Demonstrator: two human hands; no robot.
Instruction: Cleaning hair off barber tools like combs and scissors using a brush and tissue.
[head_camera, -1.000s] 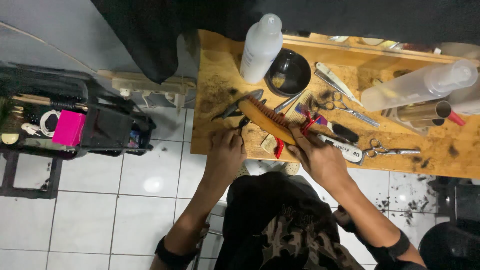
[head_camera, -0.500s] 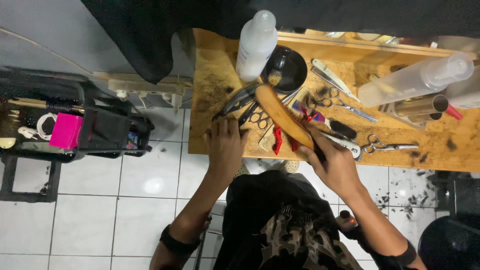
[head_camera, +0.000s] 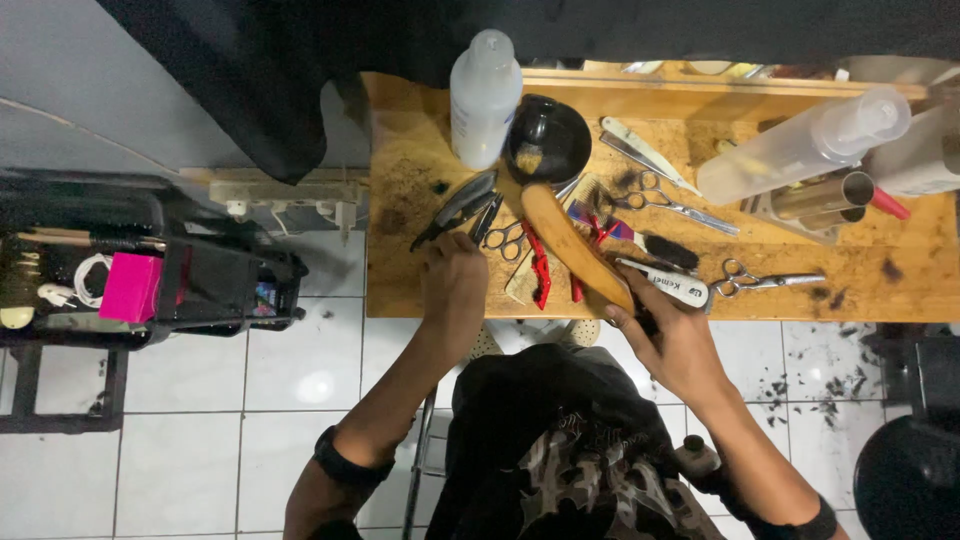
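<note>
- A black trolley (head_camera: 200, 290) stands off the tabletop's left edge, at 9 o'clock from the hands, carrying a pink box (head_camera: 130, 287) and combs, probably parked there within reach
- The left hand (head_camera: 452, 290) rests on the front of the wooden tabletop (head_camera: 400, 270), fingers curled over a small dark item; what it grips I cannot tell. A black hair clip (head_camera: 455, 208) lies just beyond it at 12 o'clock, small scissors (head_camera: 507, 238) at 1 o'clock
- A white spray bottle (head_camera: 480, 100) and a black bowl (head_camera: 547, 140) stand farther back, clear of the working edge
- The right hand (head_camera: 672, 345) is closed round the near end of a tan wooden brush (head_camera: 575, 245), held low by the handle so the far end is free
- The brush's long axis runs diagonally, near end at 4 o'clock in the hand, far end pointing to 11 o'clock toward the bowl, over red clips (head_camera: 538, 270)
- At 1 o'clock from that hand lie a white clipper (head_camera: 668, 283) and silver scissors (head_camera: 765, 280)
</note>
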